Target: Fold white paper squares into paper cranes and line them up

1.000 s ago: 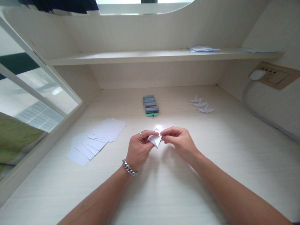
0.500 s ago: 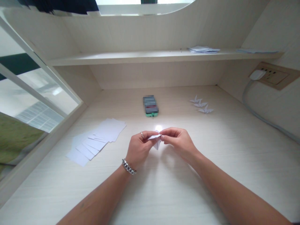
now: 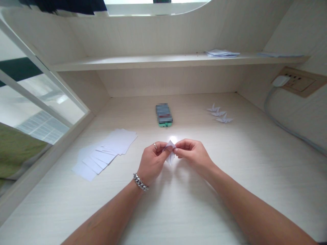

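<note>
A small folded white paper (image 3: pixel 170 158) with pointed ends is pinched between my two hands just above the desk. My left hand (image 3: pixel 153 159), with a ring on one finger and a chain bracelet at the wrist, grips its left side, the thumb lying across the front. On the paper's right edge, the thumb and fingertips of my right hand (image 3: pixel 194 151) are closed. Fingers cover part of the folds. Farther back on the right, three folded paper cranes (image 3: pixel 224 119) sit in a slanting row.
Loose white paper sheets (image 3: pixel 109 149) lie fanned out on the left of the desk (image 3: pixel 158 211). A blurred phone-like object (image 3: pixel 164 115) lies beyond my hands. A shelf (image 3: pixel 143 63) spans the back, bearing a paper stack (image 3: pixel 222 53). A cable (image 3: pixel 288 127) hangs from the socket at right.
The folded paper has turned between my fingers: its flap, flat before, now stands with a point upward. My left thumb now lies over its front. Both hands stay in nearly the same place.
</note>
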`<state>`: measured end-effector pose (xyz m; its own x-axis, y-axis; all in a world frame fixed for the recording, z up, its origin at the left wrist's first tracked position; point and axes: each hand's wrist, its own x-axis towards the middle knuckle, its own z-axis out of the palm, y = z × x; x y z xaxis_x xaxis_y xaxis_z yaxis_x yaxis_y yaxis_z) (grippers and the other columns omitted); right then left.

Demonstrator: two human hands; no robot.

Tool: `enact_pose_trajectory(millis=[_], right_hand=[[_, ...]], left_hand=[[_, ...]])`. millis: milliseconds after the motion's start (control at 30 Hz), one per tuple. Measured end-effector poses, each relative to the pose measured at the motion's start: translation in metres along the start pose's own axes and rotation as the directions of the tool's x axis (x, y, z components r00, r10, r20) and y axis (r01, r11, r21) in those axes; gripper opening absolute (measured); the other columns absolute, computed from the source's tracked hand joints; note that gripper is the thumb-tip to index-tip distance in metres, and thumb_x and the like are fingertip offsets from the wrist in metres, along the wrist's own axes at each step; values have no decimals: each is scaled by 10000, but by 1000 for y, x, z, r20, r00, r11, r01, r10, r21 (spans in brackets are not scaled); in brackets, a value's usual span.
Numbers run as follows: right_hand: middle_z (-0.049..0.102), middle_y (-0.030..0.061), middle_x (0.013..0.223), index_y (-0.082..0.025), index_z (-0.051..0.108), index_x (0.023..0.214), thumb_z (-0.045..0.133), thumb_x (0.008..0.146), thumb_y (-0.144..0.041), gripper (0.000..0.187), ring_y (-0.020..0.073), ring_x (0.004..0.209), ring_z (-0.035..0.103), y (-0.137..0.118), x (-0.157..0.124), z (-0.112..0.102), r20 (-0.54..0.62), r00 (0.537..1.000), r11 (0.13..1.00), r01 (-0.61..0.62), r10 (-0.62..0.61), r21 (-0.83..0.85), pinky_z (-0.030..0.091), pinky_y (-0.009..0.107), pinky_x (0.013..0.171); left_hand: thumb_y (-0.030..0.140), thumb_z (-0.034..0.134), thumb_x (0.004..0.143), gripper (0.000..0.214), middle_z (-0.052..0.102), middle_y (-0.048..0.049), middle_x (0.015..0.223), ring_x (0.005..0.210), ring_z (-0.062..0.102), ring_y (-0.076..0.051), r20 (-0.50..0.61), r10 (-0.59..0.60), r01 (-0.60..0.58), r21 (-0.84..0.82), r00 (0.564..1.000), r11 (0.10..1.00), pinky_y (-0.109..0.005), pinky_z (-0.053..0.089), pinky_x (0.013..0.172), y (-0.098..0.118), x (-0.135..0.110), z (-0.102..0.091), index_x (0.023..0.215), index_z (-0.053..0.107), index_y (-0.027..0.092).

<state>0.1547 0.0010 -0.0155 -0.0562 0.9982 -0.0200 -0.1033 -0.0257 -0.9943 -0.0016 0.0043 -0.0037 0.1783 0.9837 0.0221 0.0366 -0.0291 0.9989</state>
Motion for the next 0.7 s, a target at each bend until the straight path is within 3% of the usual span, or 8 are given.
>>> enact_pose_trajectory(millis=[400,533,700], right_hand=[[654,10,650,-153,693,740,745,678,-343,206,124,575,559,4,2,1,29,999,1000,-22,23,-18,435,255,565],[623,2,630,-152,676,738,725,700,-381,237,117,557,536,5,2,0,88,995,998,-43,46,-38,420,249,553],[578,-11,570,-154,649,670,691,728,-372,230,112,533,514,5,1,-1,184,978,992,-79,95,-93,383,242,533]], left_hand=[[351,683,780,213,672,-17,669,604,609,-129,20,-16,16,14,1000,1000,-220,458,542,-1,1,1,755,640,144],[349,688,773,219,659,-17,677,624,593,-125,15,11,-12,100,1000,995,-218,451,569,-3,1,-2,718,641,142],[347,723,735,214,697,-50,735,676,626,-154,13,0,-1,55,1000,998,-245,484,615,-3,2,-4,779,688,141]])
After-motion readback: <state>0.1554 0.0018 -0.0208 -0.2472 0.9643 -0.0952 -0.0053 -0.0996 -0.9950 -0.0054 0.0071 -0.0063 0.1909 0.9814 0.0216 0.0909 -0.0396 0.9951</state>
